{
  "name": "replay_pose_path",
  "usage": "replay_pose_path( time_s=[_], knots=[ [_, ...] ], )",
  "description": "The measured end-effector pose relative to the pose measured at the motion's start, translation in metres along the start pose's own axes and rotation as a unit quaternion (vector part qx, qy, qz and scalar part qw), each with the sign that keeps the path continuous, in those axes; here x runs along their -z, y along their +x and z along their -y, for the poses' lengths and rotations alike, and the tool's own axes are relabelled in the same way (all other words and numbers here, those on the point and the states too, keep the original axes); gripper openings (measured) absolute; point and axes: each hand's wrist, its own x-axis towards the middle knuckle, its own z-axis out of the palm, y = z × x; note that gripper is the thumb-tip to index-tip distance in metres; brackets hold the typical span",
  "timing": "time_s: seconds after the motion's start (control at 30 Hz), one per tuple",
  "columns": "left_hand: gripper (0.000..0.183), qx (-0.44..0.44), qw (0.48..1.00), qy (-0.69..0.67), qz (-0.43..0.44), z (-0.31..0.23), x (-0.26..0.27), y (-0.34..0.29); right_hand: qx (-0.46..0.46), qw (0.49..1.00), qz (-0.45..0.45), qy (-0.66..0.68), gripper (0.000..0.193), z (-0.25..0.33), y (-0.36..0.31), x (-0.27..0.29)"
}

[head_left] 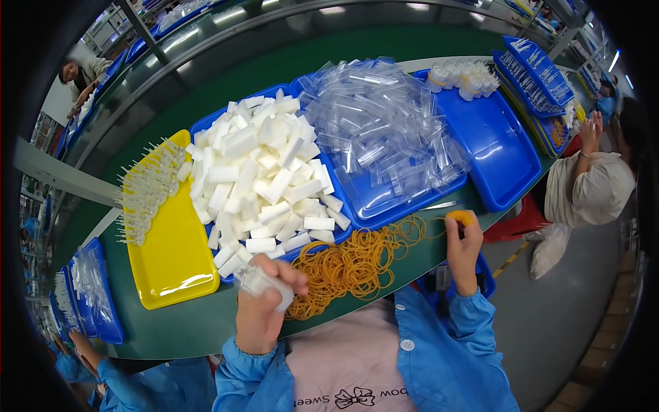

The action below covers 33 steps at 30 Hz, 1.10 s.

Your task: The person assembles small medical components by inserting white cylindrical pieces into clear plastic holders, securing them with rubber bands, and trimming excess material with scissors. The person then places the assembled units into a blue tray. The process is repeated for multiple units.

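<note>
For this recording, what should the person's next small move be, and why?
Probably bring the right hand inward toward the clear-and-white bundle. The left hand holds that bundle up, while the right is well apart, beyond the heaped rubber bands. Whether the right already holds a band is too fine to tell.

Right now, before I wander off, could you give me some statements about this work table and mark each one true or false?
1. The yellow tray sits left of the white blocks. True.
2. The rubber bands lie in the yellow tray. False: the rubber bands lie on the green table.
3. The left hand holds a pale object. True.
4. The clear plastic pieces lie left of the white blocks. False: the clear plastic pieces lie to their right.
</note>
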Motion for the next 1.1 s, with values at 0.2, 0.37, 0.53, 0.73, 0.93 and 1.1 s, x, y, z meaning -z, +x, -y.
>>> replay_pose_path(
  time_s=[0.2, 0.37, 0.53, 0.73, 0.93, 1.1],
  knots=[
    [0.064, -0.013, 0.963, 0.259, 0.081, -0.001, -0.007, -0.004, -0.086, 0.948, -0.031, 0.304, 0.017, 0.020, 0.002, 0.003],
    [0.080, 0.102, 0.951, 0.203, 0.208, 0.007, -0.034, -0.002, -0.198, 0.809, 0.217, 0.509, 0.017, 0.085, -0.015, 0.004],
    [0.072, 0.223, 0.935, 0.128, 0.246, 0.020, -0.037, 0.003, 0.083, 0.916, 0.278, 0.278, 0.011, 0.122, -0.030, -0.025],
    [0.040, 0.168, 0.878, 0.283, 0.348, 0.019, -0.029, 0.002, 0.138, 0.899, 0.352, 0.220, 0.008, 0.136, -0.024, -0.027],
    [0.046, 0.085, 0.855, 0.352, 0.371, 0.037, -0.020, -0.004, 0.356, 0.807, 0.470, 0.011, 0.018, 0.171, -0.025, -0.006],
    [0.038, 0.136, 0.884, 0.285, 0.344, 0.025, -0.020, 0.007, 0.530, 0.756, 0.384, 0.000, 0.032, 0.162, -0.046, -0.012]
  ],
)
